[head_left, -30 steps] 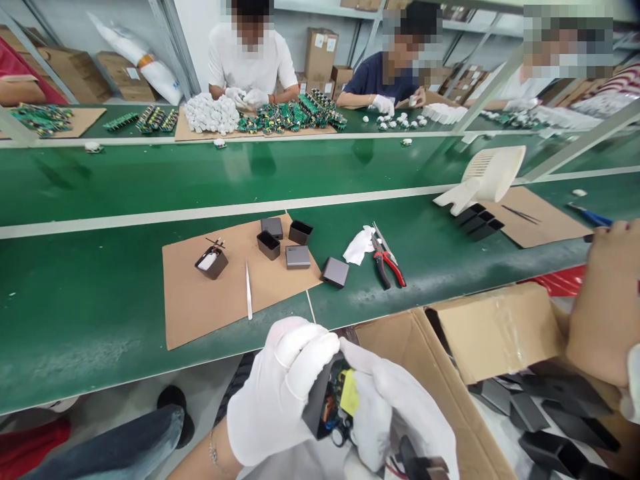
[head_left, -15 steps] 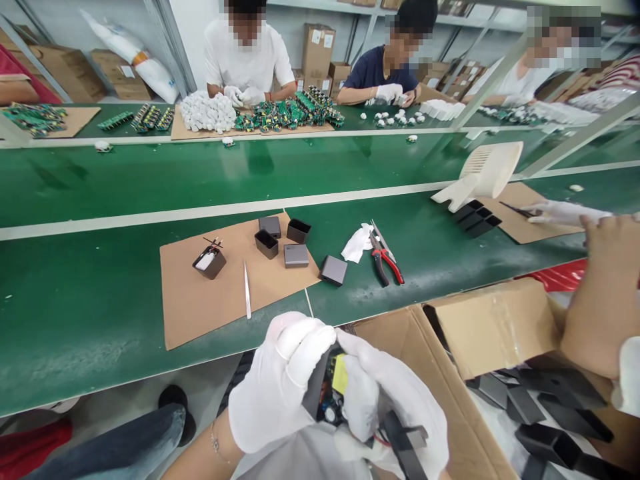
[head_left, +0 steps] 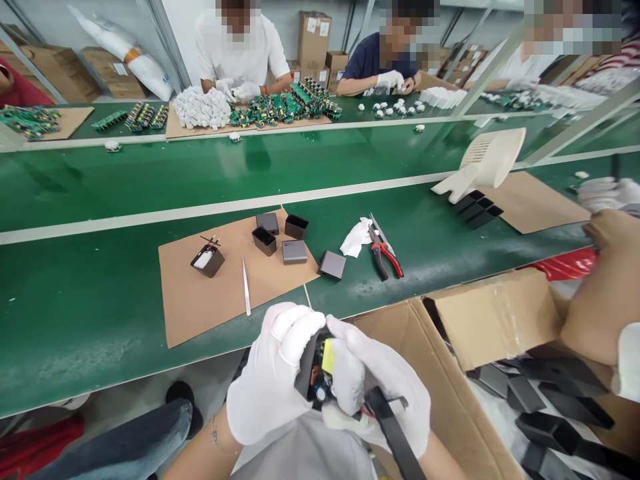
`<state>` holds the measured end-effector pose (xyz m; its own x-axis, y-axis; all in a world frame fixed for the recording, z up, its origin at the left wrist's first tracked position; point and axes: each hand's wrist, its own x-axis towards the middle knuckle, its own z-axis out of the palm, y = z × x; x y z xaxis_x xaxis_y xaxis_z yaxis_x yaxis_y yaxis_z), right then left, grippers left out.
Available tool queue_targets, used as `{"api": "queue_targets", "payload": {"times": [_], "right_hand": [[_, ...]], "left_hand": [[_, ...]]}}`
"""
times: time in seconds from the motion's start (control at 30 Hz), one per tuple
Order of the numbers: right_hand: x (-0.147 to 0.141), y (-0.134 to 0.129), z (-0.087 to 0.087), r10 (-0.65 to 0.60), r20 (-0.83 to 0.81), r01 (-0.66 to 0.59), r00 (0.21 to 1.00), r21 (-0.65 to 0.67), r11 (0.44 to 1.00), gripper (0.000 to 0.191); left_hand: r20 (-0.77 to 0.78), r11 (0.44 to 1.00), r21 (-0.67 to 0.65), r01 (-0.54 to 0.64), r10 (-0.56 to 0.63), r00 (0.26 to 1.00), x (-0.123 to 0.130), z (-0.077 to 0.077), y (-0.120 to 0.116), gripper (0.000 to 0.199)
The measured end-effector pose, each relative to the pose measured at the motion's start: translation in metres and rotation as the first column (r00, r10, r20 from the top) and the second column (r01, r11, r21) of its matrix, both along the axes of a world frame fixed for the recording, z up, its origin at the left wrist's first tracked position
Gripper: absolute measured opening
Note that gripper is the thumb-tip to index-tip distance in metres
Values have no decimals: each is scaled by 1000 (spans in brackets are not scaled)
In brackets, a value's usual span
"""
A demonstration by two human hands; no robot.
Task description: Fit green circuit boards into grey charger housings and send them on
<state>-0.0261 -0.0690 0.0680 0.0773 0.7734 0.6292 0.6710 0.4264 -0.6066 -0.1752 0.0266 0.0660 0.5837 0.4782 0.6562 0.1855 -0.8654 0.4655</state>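
Sitting low in the centre of the frame, a small black housing [head_left: 306, 363] with a circuit board [head_left: 324, 373] and its yellow component inside is clasped between two white-gloved hands. The left hand [head_left: 273, 380] wraps its fingers closed around the housing's outer side, thumb over the top edge. The right hand [head_left: 383, 393] is curled against the board from the other side, fingers pressing on it; a black strip [head_left: 395, 433] slants down from under this hand toward the bottom edge.

Just above the hands, on the green bench [head_left: 100, 293], lies a sheet of brown cardboard [head_left: 200, 300] carrying several open black housings [head_left: 265, 240], one more with wires [head_left: 207, 259] and a pair of tweezers [head_left: 245, 288]. To the right of the sheet lie another housing [head_left: 332, 265], a white cloth [head_left: 356, 237] and red-handled pliers [head_left: 384, 255]. At lower right an open carton [head_left: 495, 320] holds more black parts. Across the upper frame, other people sit behind piles of green boards [head_left: 285, 107].
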Motion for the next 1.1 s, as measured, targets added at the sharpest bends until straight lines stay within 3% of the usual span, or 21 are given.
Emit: {"api": "queue_targets", "payload": {"times": [0.23,0.37,0.47,0.63,0.7,0.8,0.9,0.97,1.03,1.1], "right_hand": [[-7,13,2,-99,31,99,995,18,995,67],[-6,19,7,-12,-25,10,1000,-111,994,68],[-6,20,4,15,-118,-34,993,-156,987,72],[-4,19,-3,92,-99,-102,991,-103,989,80],[-1,19,-2,181,-118,-195,976,-119,974,78],[3,18,-2,265,-415,-379,870,-221,899,71],[0,21,-5,124,-798,-479,590,-222,849,75],[-5,25,-6,59,-895,-577,441,-233,783,84],[-11,29,-4,18,-915,-667,403,-280,690,91],[-16,32,-2,-22,-916,-681,400,-313,662,91]], "left_hand": [[-120,997,-70,-28,19,993,-8,2,4,63],[-174,994,-97,-59,41,984,-9,2,3,68],[-124,987,-133,-93,77,989,-8,2,2,64],[-63,993,-40,-110,107,992,-6,0,2,55],[-34,995,-23,-97,96,995,-5,-3,3,55],[52,996,-57,-66,69,996,-4,-10,4,56],[98,998,-60,-24,29,995,-5,-19,4,56],[102,999,-41,-2,6,995,-5,-25,4,53],[98,1000,-24,6,-4,995,-5,-28,3,51],[82,1000,-15,-5,6,997,-6,-27,3,49]]}}
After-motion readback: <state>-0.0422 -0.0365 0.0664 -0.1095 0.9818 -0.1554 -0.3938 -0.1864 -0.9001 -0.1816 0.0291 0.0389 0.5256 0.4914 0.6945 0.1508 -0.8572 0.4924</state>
